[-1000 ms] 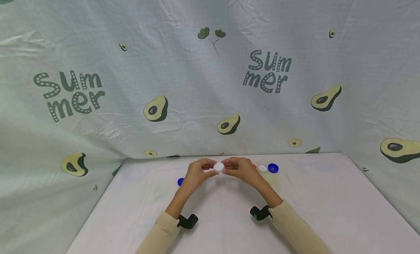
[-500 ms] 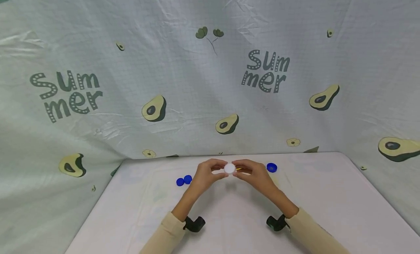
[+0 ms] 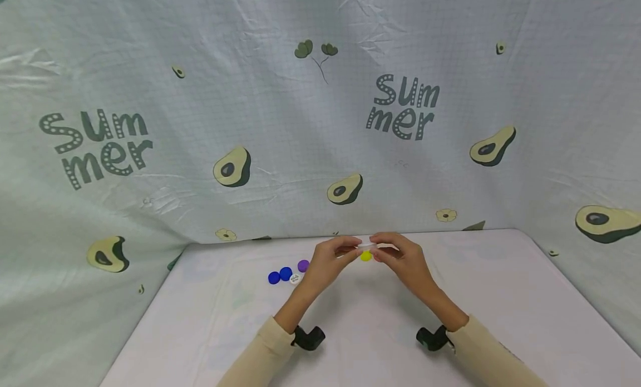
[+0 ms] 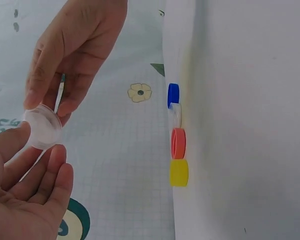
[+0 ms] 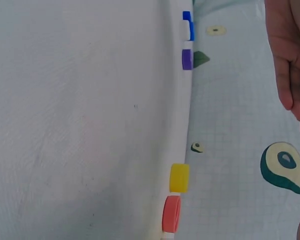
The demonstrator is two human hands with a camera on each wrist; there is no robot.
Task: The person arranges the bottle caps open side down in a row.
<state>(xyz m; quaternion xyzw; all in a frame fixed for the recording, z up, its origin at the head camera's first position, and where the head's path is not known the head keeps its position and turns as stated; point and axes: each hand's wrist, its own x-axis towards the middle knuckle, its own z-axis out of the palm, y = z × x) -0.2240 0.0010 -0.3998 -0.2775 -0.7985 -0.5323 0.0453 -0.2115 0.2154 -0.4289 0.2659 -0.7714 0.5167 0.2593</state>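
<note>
Both hands hold a white round bottle cap [image 3: 367, 246] between them, raised above the far part of the table. My left hand [image 3: 325, 267] pinches its left side with thumb and fingers, and my right hand [image 3: 405, 262] pinches the right side. In the head view the cap shows nearly edge-on; the left wrist view gives its pale round face [image 4: 44, 129]. Right below the hands lie a yellow cap [image 3: 366, 256] and a red cap [image 3: 378, 258], the latter partly covered by the right fingers. The right wrist view catches only parts of the hands at its right edge.
Left of the hands lie two blue caps [image 3: 274, 278], a white cap with dark print [image 3: 295, 278] and a purple cap [image 3: 303, 266]. Beyond the red one, a clear-white cap [image 4: 176, 116] and a blue cap [image 4: 174, 95] continue the row. A printed curtain [image 3: 280, 209] hangs behind the table.
Both hands have moved right with the white cap and turned it from face-up to nearly edge-on. Caps on the left have come into sight; the right-hand blue cap is now hidden behind the right hand.
</note>
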